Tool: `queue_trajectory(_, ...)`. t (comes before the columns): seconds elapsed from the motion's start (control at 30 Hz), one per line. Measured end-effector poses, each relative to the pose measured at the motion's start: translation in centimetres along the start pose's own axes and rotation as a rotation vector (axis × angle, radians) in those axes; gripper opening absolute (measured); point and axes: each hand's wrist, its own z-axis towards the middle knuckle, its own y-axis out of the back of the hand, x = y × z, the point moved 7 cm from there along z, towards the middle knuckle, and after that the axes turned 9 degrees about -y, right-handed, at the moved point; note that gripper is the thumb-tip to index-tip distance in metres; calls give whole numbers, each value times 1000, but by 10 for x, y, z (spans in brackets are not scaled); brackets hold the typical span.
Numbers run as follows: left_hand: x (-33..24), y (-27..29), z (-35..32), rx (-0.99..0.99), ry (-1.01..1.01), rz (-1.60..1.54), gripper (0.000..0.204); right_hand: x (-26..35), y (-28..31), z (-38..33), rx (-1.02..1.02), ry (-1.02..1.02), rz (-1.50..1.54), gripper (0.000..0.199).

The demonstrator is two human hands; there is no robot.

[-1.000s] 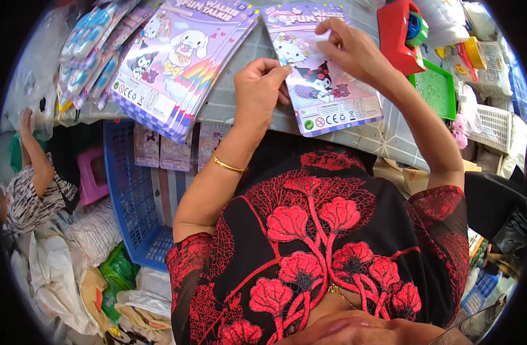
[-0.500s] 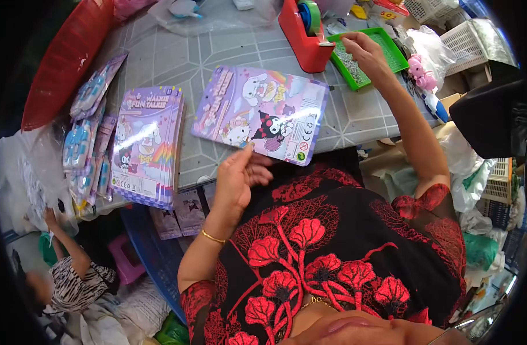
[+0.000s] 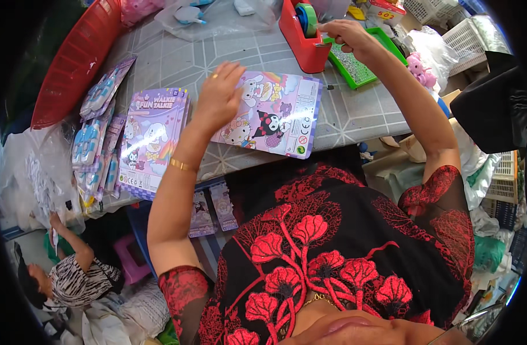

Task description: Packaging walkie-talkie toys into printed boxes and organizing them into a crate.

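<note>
A printed purple cardboard backing card (image 3: 275, 118) with cartoon characters lies flat on the table in front of me. My left hand (image 3: 220, 95) is over its left end, palm down, with fingers stretched out and a ring on one. To the right, my right hand (image 3: 351, 39) pinches at the front of the red tape dispenser (image 3: 302, 43), beside its tape roll (image 3: 307, 20). The tape between those fingertips barely shows. Left of my left forearm lies a stack of similar cards (image 3: 151, 135).
Blister packs with blue pieces (image 3: 88, 144) pile up at the left beside a red basket (image 3: 73, 66). A green tray (image 3: 358, 72) of small metal parts sits under my right forearm. A pink toy (image 3: 420, 69) is farther right. Another person (image 3: 82, 276) works at the lower left.
My left hand has moved up and left from the card's near edge onto its left end. My right hand has shifted left from above the green tray to the tape dispenser.
</note>
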Motion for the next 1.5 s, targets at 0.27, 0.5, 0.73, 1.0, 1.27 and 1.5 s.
queue_trajectory(0.27, 55, -34, 27, 412, 178, -215, 22, -2, -3, -22, 32, -182, 149, 17)
queue_trajectory(0.5, 93, -10, -10, 330, 660, -509, 19, -29, -12, -31, 65, -198, 272, 14)
queue_trajectory(0.73, 61, -3, -84, -34, 1026, -905, 13, -30, -24, -41, -67, -148, 350, 16)
queue_trajectory(1.0, -4, -31, -107, -312, 1152, -1218, 13, -44, -28, -37, -87, -150, 551, 14)
queue_trajectory(1.27, -24, -44, -112, -490, 1150, -1331, 10, -62, -40, -35, -46, -172, 666, 15)
queue_trajectory(1.5, -26, -45, -108, -413, 1174, -1406, 9, -66, -52, -34, -97, -23, 843, 13)
